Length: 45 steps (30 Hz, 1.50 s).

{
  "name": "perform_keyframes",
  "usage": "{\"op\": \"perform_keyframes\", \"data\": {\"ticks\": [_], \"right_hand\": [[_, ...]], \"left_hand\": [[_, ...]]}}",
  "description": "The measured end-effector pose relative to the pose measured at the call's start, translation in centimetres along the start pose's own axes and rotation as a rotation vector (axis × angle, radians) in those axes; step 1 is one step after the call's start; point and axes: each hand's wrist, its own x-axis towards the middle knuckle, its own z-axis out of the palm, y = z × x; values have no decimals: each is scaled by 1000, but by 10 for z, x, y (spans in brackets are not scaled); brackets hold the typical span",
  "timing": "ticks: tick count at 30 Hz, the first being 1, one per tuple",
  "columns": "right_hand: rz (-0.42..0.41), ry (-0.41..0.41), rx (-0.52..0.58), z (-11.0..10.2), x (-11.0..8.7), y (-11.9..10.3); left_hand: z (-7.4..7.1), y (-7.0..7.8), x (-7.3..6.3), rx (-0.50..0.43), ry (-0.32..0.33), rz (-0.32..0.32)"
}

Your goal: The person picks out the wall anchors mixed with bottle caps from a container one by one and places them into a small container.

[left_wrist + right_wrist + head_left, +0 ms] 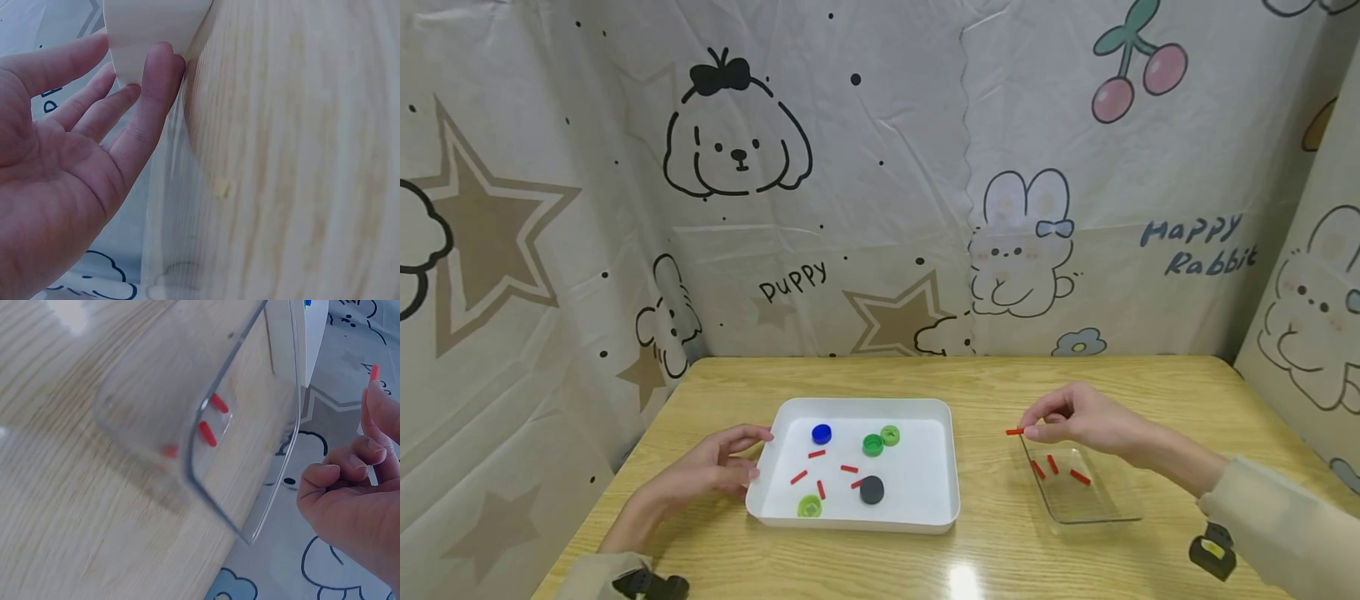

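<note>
My right hand (1075, 421) pinches a short red stick (1015, 432) between thumb and fingertips, above the far left rim of a clear container (1093, 521). Inside that container lie several red sticks (1080, 477), seen through its wall in the right wrist view. At the left end of a white tray (917, 467), my left hand (711, 462) touches the outer wall with loosely bent fingers. Several more red sticks (799, 477) are scattered in the tray, with a blue cap (822, 433), a dark disc (872, 490), a green cap (872, 445) and lighter green caps (809, 507).
A wooden table (1000, 550) carries both the tray and the container, with a gap of bare wood between them. Behind and at the sides hangs a printed curtain (887, 225) with cartoon animals, close to the table's far edge.
</note>
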Motion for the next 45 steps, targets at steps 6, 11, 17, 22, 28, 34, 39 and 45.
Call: {"op": "perform_keyframes", "data": {"ticks": [6,11,17,22,28,34,39,45], "right_hand": [[0,9,0,-7,-10,6],[13,16,-13,-13,-18,11],[46,38,-29,-18,-26,17],[67,59,-50,-20,-33,21],[62,69,-64,-19,-36,25],[61,68,-41,-19,-39,30],[71,77,-41,-18,-41,32],[64,73,-52,-17,-42,32]], "left_hand": [[0,0,0,-3,2,-2],[0,-1,0,-3,-1,3],[0,-2,0,-5,-9,16],[0,-5,0,-5,-8,19],[0,-3,0,4,7,9],[0,-1,0,12,3,14],[-1,-1,2,9,-4,21],[-1,-2,0,8,2,11]]}}
